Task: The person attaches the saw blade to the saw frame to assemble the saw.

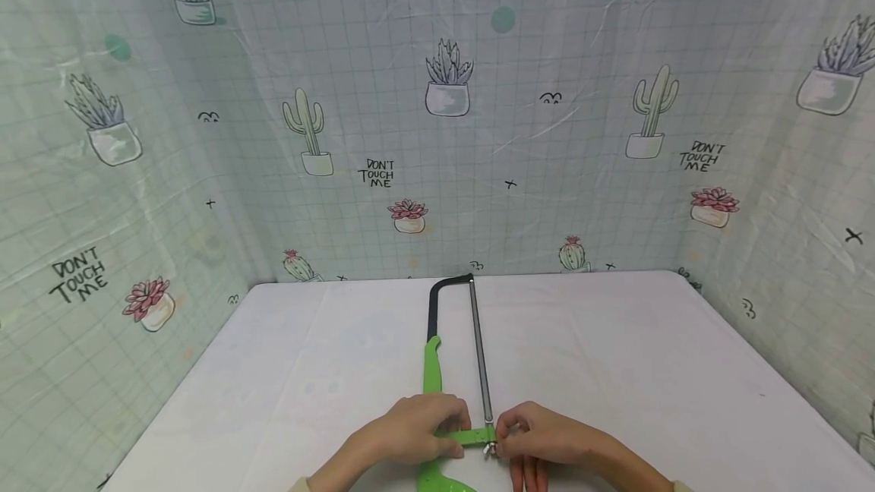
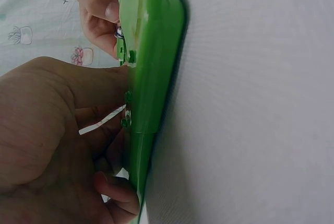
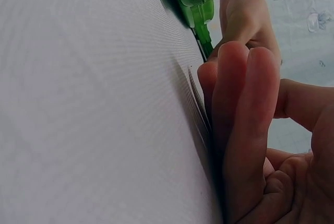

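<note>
A hacksaw (image 1: pixel 432 367) with a green handle and a black front frame lies flat on the white table, its far end pointing away from me. Its grey blade (image 1: pixel 480 348) runs along the right side. My left hand (image 1: pixel 420 427) grips the green frame by the handle, thumb and fingers round the short crossbar (image 1: pixel 472 436). At the crossbar's right end, my right hand (image 1: pixel 547 431) pinches the silver wing nut (image 1: pixel 489 449) between thumb and forefinger, the other fingers extended down by the tabletop. In the left wrist view the green handle (image 2: pixel 156 36) hides part of the left fingers.
The white tabletop (image 1: pixel 615 355) spreads around the saw. A cloth (image 1: pixel 506 135) printed with cacti and potted plants hangs behind the table and along both sides.
</note>
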The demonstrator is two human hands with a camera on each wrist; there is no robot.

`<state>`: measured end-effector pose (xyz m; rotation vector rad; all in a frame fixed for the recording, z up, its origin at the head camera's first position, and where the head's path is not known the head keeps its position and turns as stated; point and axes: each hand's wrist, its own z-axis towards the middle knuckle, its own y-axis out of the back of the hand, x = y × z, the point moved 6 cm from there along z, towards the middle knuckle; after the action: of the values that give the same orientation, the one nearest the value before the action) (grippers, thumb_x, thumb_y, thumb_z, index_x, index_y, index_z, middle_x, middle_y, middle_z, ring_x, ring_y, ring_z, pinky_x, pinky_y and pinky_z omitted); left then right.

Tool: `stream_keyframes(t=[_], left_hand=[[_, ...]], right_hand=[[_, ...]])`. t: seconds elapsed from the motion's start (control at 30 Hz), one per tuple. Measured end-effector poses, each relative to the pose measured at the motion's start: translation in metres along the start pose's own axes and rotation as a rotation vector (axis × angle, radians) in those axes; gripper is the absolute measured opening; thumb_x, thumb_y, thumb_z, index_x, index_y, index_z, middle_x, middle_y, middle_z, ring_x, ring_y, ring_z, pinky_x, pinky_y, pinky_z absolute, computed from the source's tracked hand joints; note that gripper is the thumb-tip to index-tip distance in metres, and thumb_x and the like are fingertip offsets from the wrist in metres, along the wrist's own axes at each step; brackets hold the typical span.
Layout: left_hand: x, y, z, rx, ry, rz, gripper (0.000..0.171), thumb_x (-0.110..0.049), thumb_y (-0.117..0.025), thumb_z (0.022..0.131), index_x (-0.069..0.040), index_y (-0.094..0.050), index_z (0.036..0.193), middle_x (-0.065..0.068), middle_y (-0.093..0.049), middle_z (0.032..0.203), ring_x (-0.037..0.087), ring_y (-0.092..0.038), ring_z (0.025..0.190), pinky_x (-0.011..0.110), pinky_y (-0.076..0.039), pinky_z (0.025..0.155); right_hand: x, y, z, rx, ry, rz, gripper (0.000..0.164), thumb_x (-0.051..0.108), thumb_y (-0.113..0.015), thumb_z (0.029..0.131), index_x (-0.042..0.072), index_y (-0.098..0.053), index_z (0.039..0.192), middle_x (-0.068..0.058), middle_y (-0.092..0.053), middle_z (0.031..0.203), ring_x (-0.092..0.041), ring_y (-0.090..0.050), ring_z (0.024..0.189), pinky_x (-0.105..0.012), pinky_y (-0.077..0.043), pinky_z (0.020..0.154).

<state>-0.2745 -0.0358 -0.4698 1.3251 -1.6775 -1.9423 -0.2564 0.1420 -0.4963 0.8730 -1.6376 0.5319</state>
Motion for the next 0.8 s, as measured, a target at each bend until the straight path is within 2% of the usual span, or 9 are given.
stream_keyframes(t=[0.1,0.23,0.3,0.33,0.43,0.5,0.57,0.67,0.8], left_hand=[[0.0001,0.0002,0.0,-0.003,-0.003,0.002,0.02,-0.036,-0.08,0.087,-0.033,-0.067,0.102,-0.023,-0.06,0.092,-0.005,-0.054,0.084,0.024,-0.046,0.074],[-0.0001,0.0009,-0.0005,-0.015,-0.013,0.012,0.019,-0.036,-0.08,0.087,-0.033,-0.067,0.1,-0.023,-0.06,0.093,-0.005,-0.054,0.085,0.025,-0.046,0.074],[-0.0004,0.0013,-0.0008,-0.02,-0.019,0.018,0.019,-0.036,-0.081,0.087,-0.033,-0.067,0.1,-0.023,-0.06,0.093,-0.005,-0.054,0.085,0.025,-0.047,0.073],[-0.0004,0.0014,-0.001,-0.023,-0.021,0.02,0.019,-0.036,-0.081,0.086,-0.033,-0.067,0.1,-0.023,-0.06,0.093,-0.005,-0.054,0.085,0.025,-0.047,0.073],[-0.0003,0.0017,-0.0015,-0.023,-0.022,0.02,0.019,-0.036,-0.08,0.087,-0.033,-0.067,0.1,-0.023,-0.059,0.092,-0.005,-0.053,0.084,0.024,-0.046,0.073],[-0.0002,0.0018,-0.0017,-0.023,-0.019,0.018,0.019,-0.036,-0.081,0.087,-0.033,-0.067,0.1,-0.023,-0.059,0.092,-0.004,-0.053,0.084,0.024,-0.046,0.073],[0.0,0.0018,-0.0017,-0.023,-0.017,0.018,0.019,-0.036,-0.081,0.087,-0.033,-0.067,0.1,-0.022,-0.059,0.092,-0.004,-0.053,0.084,0.024,-0.046,0.073],[0.0,0.0015,-0.0017,-0.022,-0.017,0.019,0.019,-0.036,-0.081,0.086,-0.033,-0.067,0.1,-0.023,-0.059,0.092,-0.004,-0.053,0.084,0.024,-0.046,0.073],[0.0001,0.0011,-0.0015,-0.024,-0.02,0.03,0.019,-0.036,-0.08,0.087,-0.034,-0.067,0.1,-0.023,-0.058,0.092,-0.005,-0.053,0.084,0.024,-0.045,0.074]], right_hand=[[-0.0005,0.0004,0.0004,0.004,0.007,0.0,0.012,0.014,-0.058,0.096,0.004,-0.063,0.098,-0.017,-0.073,0.069,-0.002,-0.061,0.045,-0.02,-0.049,0.043],[-0.002,0.0007,0.0008,0.007,0.001,0.001,0.011,0.014,-0.058,0.096,0.005,-0.064,0.098,-0.003,-0.072,0.065,-0.002,-0.061,0.045,-0.019,-0.049,0.044],[-0.0025,0.0009,0.001,0.007,0.0,0.001,0.011,0.013,-0.058,0.096,0.004,-0.065,0.098,-0.001,-0.071,0.065,-0.002,-0.061,0.045,-0.019,-0.049,0.044],[-0.0026,0.001,0.0012,0.007,-0.001,-0.001,0.012,0.013,-0.058,0.096,0.004,-0.065,0.098,-0.004,-0.072,0.065,-0.002,-0.061,0.045,-0.019,-0.049,0.044],[-0.002,0.0012,0.0017,0.014,0.011,0.0,0.012,0.012,-0.057,0.096,0.003,-0.064,0.098,-0.028,-0.071,0.07,-0.003,-0.062,0.045,-0.02,-0.05,0.044],[-0.0017,0.0012,0.002,0.02,0.019,-0.001,0.012,0.011,-0.057,0.096,0.002,-0.064,0.099,-0.044,-0.065,0.077,-0.003,-0.062,0.045,-0.02,-0.05,0.044],[-0.0015,0.0008,0.0022,0.028,0.024,-0.001,0.012,0.01,-0.056,0.096,0.002,-0.064,0.1,-0.053,-0.059,0.083,-0.002,-0.062,0.045,-0.02,-0.05,0.044],[-0.0021,0.0008,0.0024,0.031,0.024,0.002,0.012,0.01,-0.055,0.096,0.002,-0.064,0.1,-0.054,-0.058,0.083,-0.002,-0.062,0.046,-0.02,-0.05,0.044],[-0.003,0.0016,0.0028,0.025,0.016,0.006,0.011,0.009,-0.056,0.096,0.003,-0.063,0.099,-0.048,-0.063,0.08,-0.003,-0.063,0.046,-0.02,-0.05,0.044]])
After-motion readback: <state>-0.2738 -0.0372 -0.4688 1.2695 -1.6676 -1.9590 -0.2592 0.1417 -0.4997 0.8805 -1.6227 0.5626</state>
